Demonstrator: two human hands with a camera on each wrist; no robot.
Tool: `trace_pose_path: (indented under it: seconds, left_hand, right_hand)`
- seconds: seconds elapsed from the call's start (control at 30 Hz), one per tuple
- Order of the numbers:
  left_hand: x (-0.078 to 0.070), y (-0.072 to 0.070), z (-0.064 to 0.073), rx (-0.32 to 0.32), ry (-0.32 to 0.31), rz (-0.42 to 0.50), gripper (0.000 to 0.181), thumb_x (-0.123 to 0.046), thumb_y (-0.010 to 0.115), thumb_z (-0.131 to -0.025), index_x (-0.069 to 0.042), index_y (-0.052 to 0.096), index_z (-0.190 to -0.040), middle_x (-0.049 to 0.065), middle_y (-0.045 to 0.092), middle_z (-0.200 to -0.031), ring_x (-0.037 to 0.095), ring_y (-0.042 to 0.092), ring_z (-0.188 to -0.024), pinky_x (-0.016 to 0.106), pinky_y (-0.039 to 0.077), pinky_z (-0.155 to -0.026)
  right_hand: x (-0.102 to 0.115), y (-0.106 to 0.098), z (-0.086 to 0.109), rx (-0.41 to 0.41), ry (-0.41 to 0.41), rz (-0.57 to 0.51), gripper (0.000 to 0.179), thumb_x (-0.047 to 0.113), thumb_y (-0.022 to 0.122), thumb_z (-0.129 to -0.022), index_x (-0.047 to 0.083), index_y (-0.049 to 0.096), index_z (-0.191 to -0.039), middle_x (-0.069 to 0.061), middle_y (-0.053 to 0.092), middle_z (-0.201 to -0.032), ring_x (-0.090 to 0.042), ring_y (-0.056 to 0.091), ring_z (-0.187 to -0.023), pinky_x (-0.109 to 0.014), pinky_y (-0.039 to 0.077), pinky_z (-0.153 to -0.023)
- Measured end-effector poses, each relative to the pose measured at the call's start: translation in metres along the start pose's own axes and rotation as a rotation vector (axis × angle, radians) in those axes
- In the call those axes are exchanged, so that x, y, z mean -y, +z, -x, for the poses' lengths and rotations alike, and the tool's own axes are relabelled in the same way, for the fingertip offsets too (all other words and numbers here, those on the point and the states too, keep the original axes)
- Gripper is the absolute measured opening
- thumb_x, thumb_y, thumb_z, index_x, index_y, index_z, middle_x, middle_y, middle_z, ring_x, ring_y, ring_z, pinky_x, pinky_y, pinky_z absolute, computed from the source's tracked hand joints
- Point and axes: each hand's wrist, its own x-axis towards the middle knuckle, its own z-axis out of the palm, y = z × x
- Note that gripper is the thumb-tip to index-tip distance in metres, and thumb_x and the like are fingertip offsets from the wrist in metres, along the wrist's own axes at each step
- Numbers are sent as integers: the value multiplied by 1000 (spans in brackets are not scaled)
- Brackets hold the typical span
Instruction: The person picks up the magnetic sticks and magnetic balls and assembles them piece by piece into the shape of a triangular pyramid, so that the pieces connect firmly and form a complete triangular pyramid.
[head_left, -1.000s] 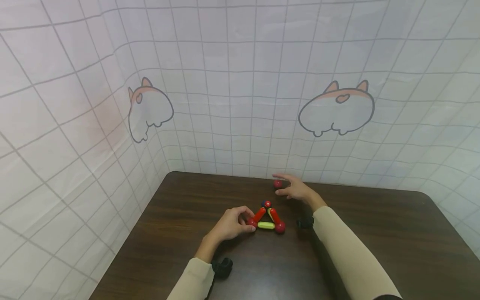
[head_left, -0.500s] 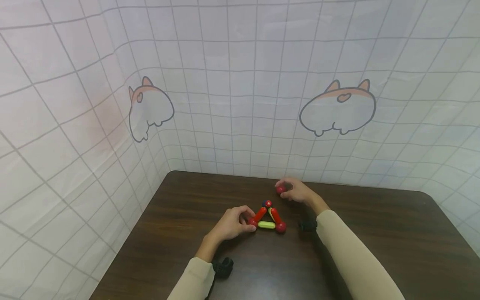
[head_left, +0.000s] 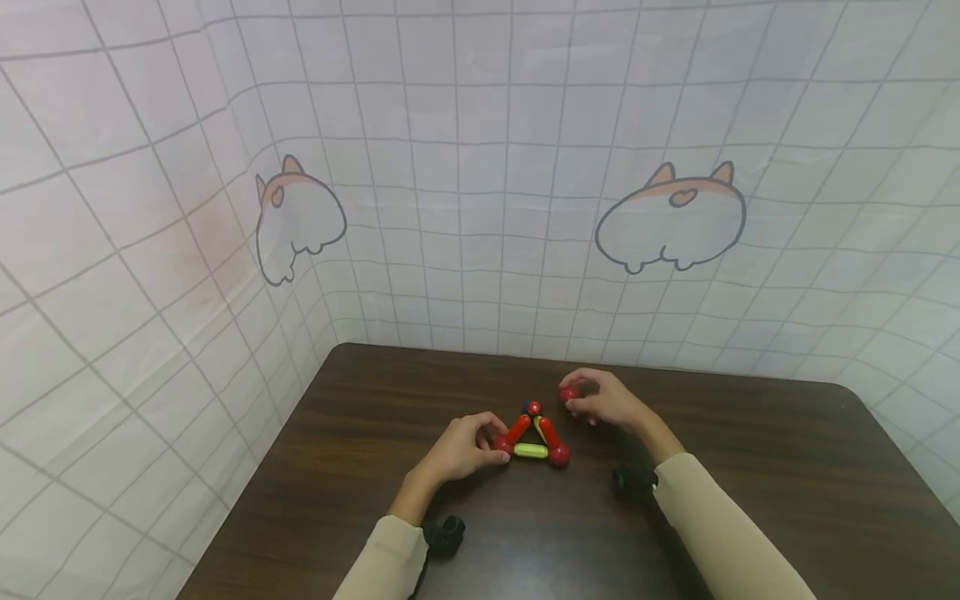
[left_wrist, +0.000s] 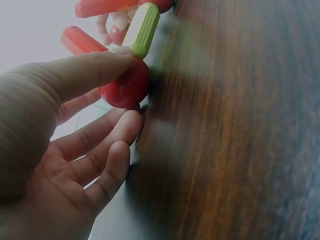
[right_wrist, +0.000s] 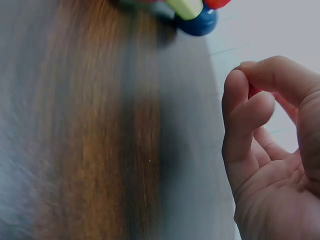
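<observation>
Near the middle of the table, a triangular frame of coloured sticks and balls lies before me. My left hand holds the red ball at its left corner between thumb and fingers. A yellow-green stick runs from there to another red ball. Two red sticks slant up toward the far corner, where a dark blue ball sits. Beyond the frame to the right, my right hand pinches a separate red ball; in the right wrist view the fingers mostly hide it.
The dark wood table ends at a white grid-patterned cloth behind and to the left. Black wrist straps are on both arms.
My right hand has closed its fingers on the loose red ball and drawn it nearer, slightly to the right. The left hand keeps its hold on the frame's corner ball.
</observation>
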Motion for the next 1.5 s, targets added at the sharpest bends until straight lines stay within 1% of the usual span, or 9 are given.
trace_pose_path:
  seconds: [0.1,0.23,0.33,0.5,0.7,0.9,1.0,1.27,1.5]
  left_hand:
    - [0,1,0,4,0,4,29,-26,83,-88,-18,68,-112,-3,68,-92,9,60,-70,25,50,-58]
    - [-1,1,-1,4,-1,5,29,-26,83,-88,-19,68,-112,-3,68,-91,10,59,-71,26,49,-59]
    - [-2,2,-1,0,3,3,29,-26,83,-88,-19,68,-112,-3,68,-90,11,59,-71,26,48,-59]
    - [-3,2,-1,-8,7,-4,28,-25,83,-87,-18,69,-111,-3,68,-91,11,58,-71,26,48,-59]
    - [-2,3,-1,-11,7,-14,28,-26,83,-87,-20,69,-111,-5,68,-94,9,59,-71,25,49,-60]
    - [-2,3,-1,-10,-11,-13,28,-27,83,-88,-22,68,-112,-7,68,-96,10,59,-73,26,49,-61]
    - [-3,3,-1,-9,-13,-7,29,-27,83,-88,-22,68,-112,-6,68,-96,10,59,-72,26,49,-60]
    - [-2,3,-1,-12,-7,-13,29,-27,83,-87,-21,69,-111,-6,68,-95,10,58,-70,26,48,-59]
    - [-2,5,-1,-14,-5,-8,29,-27,83,-87,-21,68,-111,-5,68,-94,9,57,-69,25,48,-58]
  right_hand:
    - [4,0,9,-17,-20,-41,36,7,73,-92,4,63,-126,-17,63,-110,-17,62,-68,-28,51,-51]
    - [12,2,22,-28,-36,-102,41,7,74,-91,0,61,-129,-20,61,-114,-16,60,-62,-27,51,-49]
    - [17,4,30,-21,-53,-149,43,6,75,-91,-1,59,-130,-22,61,-118,-16,61,-62,-26,50,-49]
    - [19,11,40,-33,-84,-209,42,7,76,-91,-2,59,-129,-23,63,-115,-17,63,-63,-24,47,-47]
    - [21,17,46,-72,-134,-275,42,4,74,-92,-5,57,-129,-15,62,-112,-11,60,-60,-23,45,-46]
    - [31,22,50,-82,-190,-344,37,0,72,-93,-5,57,-126,-7,61,-105,-15,60,-62,-21,44,-46]
    - [38,24,51,-74,-218,-355,37,1,71,-93,-7,55,-126,-7,61,-103,-15,61,-62,-21,44,-46]
    - [53,31,52,-76,-246,-365,38,2,71,-94,-9,55,-126,-9,64,-102,-8,52,-53,-20,43,-46]
    - [57,36,56,-87,-191,-285,32,9,73,-95,7,63,-125,-13,61,-105,-10,51,-54,-23,44,-47]
